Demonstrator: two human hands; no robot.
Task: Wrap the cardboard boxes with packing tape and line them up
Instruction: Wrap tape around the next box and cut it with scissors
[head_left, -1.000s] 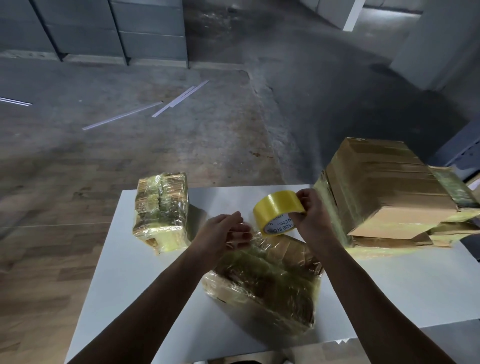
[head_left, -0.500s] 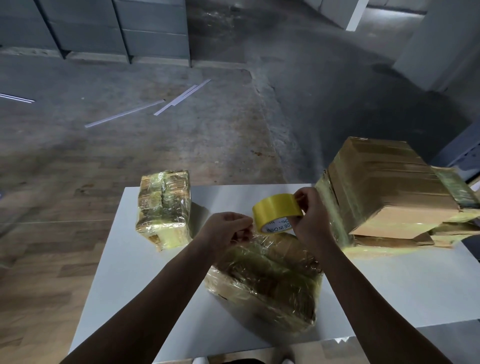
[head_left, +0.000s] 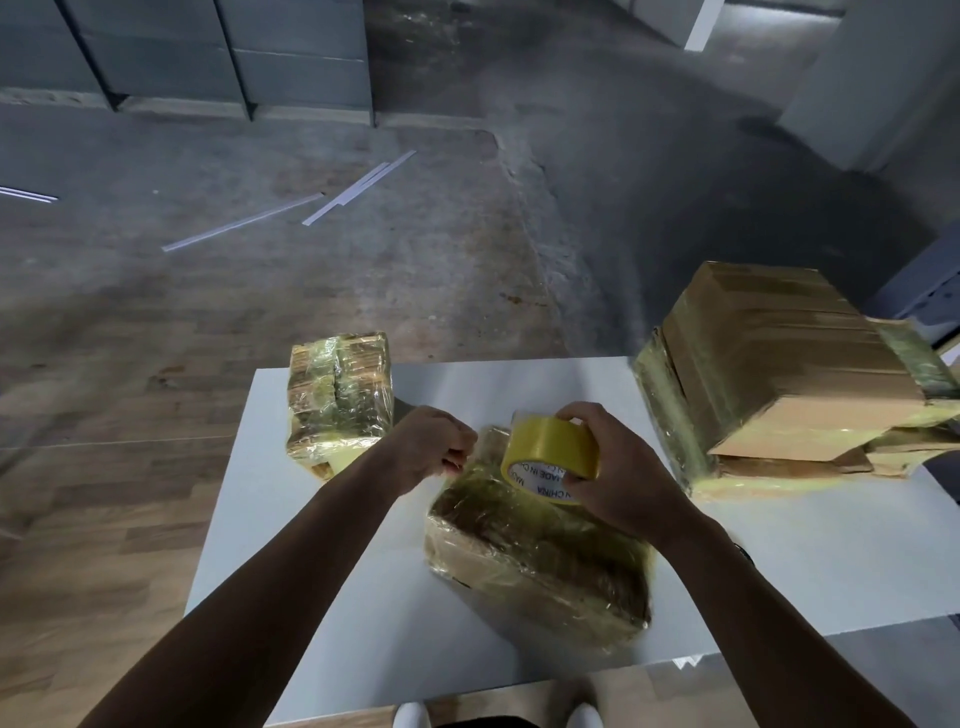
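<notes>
Over the far end of the wrapped box (head_left: 535, 561) the right hand (head_left: 621, 480) clamps the tape roll (head_left: 551, 451), while just left of it the left hand (head_left: 428, 446) pinches its fingertips together, on what I cannot tell.

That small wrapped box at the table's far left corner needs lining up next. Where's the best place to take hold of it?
Likely from above, thumb and fingers spanning the small wrapped box across its left and right sides: it looks narrowest that way, and its top is unobstructed. Stay clear of the loose tape bunched at its near bottom edge.
</notes>
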